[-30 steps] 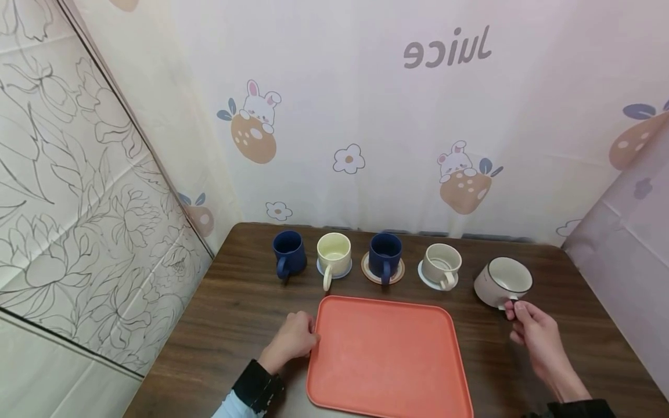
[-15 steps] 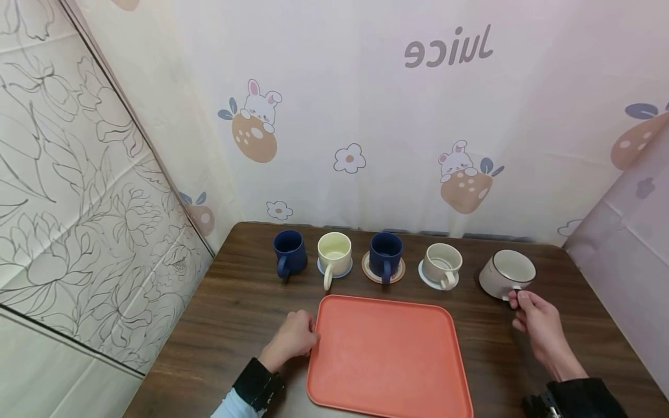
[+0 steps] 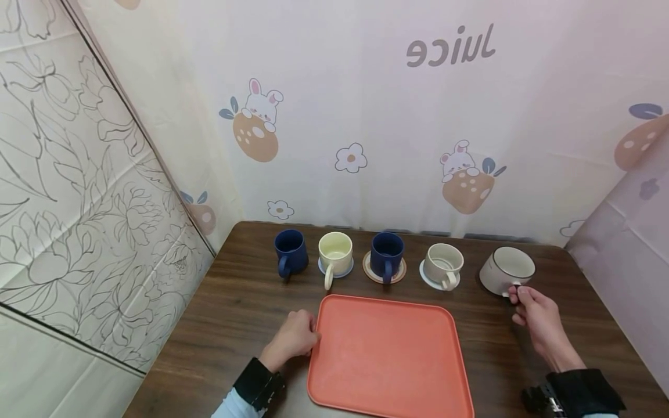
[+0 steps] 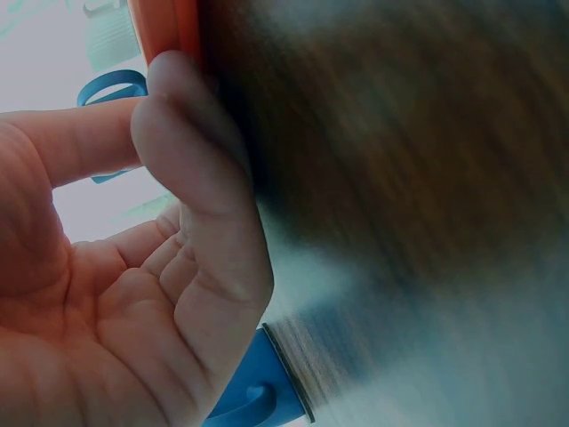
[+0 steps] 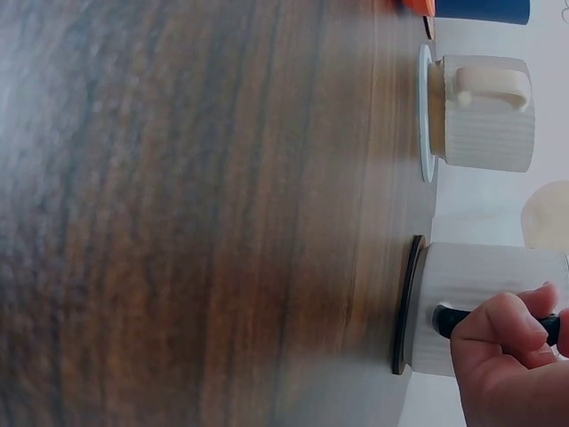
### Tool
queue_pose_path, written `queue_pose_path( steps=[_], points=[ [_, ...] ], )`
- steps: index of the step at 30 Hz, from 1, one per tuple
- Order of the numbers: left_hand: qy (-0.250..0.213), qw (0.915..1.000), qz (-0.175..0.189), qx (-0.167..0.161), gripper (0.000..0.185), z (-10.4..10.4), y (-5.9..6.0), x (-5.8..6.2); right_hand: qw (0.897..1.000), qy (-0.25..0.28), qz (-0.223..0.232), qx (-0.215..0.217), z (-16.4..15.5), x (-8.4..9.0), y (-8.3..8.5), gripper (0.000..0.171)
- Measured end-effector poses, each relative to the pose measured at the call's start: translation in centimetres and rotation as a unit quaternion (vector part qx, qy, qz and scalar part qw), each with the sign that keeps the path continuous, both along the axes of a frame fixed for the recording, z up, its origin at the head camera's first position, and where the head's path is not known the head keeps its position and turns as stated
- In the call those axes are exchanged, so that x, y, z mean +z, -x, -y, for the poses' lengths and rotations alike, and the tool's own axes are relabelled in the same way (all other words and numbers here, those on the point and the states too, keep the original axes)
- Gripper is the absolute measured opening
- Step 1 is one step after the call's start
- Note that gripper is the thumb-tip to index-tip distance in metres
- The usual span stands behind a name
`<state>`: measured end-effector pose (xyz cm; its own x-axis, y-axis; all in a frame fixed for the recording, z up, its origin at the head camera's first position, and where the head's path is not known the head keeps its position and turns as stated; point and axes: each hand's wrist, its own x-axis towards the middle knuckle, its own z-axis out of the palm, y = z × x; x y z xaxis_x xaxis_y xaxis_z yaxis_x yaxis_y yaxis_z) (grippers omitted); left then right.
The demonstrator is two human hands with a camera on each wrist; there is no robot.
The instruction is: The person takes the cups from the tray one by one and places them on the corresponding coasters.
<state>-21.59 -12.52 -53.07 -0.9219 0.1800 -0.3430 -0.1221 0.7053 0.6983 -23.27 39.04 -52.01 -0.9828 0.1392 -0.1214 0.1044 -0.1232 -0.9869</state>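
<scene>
My right hand (image 3: pixel 540 325) pinches the black-trimmed handle of a wide white mug (image 5: pixel 480 267) at the right end of a row of mugs. In the right wrist view this mug stands level on a thin black coaster (image 5: pixel 407 307). My left hand (image 3: pixel 292 337) pinches the left rim of an orange-red tray (image 3: pixel 392 354); up close, thumb and forefinger (image 4: pixel 200 133) meet at the tray's edge. Nothing lies on the tray. Left of the white mug, a ribbed cream mug (image 3: pixel 442 261) sits on a pale coaster.
Behind the tray stand a dark blue mug (image 3: pixel 387 249) on a patterned coaster, a pale yellow mug (image 3: pixel 335 249) on a light blue coaster, and another dark blue mug (image 3: pixel 290 249). A printed curtain (image 3: pixel 366 116) hangs along the dark wooden table's (image 3: pixel 219 307) far edge.
The right hand and the white mug have shifted slightly toward the table's back, and the mug sits a touch further right. Left hand and tray stay in place.
</scene>
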Motion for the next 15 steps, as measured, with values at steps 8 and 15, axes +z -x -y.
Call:
queue_pose_path(
  steps=[8, 15],
  points=[
    [0.003, 1.0, -0.003, 0.001, 0.02, -0.03, -0.01, 0.03, 1.0, 0.004, 0.003, 0.006, 0.06, 0.22, -0.01, 0.039],
    [0.007, 1.0, 0.002, 0.006, 0.021, -0.12, -0.07, 0.04, 0.999, -0.017, 0.045, 0.015, -0.18, 0.74, 0.1, 0.038]
  ],
)
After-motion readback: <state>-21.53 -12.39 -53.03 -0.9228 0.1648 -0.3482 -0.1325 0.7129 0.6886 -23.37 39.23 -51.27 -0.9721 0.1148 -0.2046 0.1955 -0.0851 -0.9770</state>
